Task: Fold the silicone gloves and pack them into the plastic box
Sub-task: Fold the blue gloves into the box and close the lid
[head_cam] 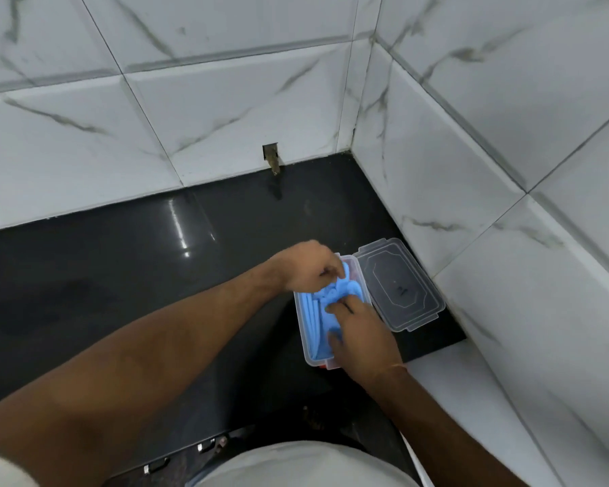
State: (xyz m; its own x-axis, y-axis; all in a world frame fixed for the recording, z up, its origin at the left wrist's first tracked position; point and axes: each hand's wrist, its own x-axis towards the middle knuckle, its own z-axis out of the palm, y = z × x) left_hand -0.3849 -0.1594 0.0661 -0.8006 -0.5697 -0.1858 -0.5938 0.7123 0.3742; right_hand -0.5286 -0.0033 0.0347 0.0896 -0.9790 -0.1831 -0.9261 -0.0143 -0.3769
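Several folds of pale blue, soft silicone gloves (319,323) lie inside the clear rectangular plastic box (300,311), packed on edge along its left wall and bunched higher toward its far end. Silicone like this looks light and floppy, with a springy memory: my judgement is that the folds will try to open and ride up over the rim unless held down, and that the surface is grippy rather than slick, so it should drag against the box walls and against itself instead of sliding into place. The best purchase is probably on the thick folded edges, pressed flat from above, not on loose fingertips of the gloves, which would simply stretch.

The left hand (308,272) is curled at the far end of the box, its fingers bent down and pinching or tucking a raised blue fold there. The right hand (361,337) lies over the near half, fingers together and pressing the blue material downward; whether its thumb grips anything underneath I cannot tell.

A hinged transparent lid (399,284) lies open flat just to the right of the box, touching it along the hinge side. A trace of red shows at the box's near corner, too small to identify. Everything rests on a glossy black stone counter (155,261) set into a corner of white marble-veined wall tiles (225,100).
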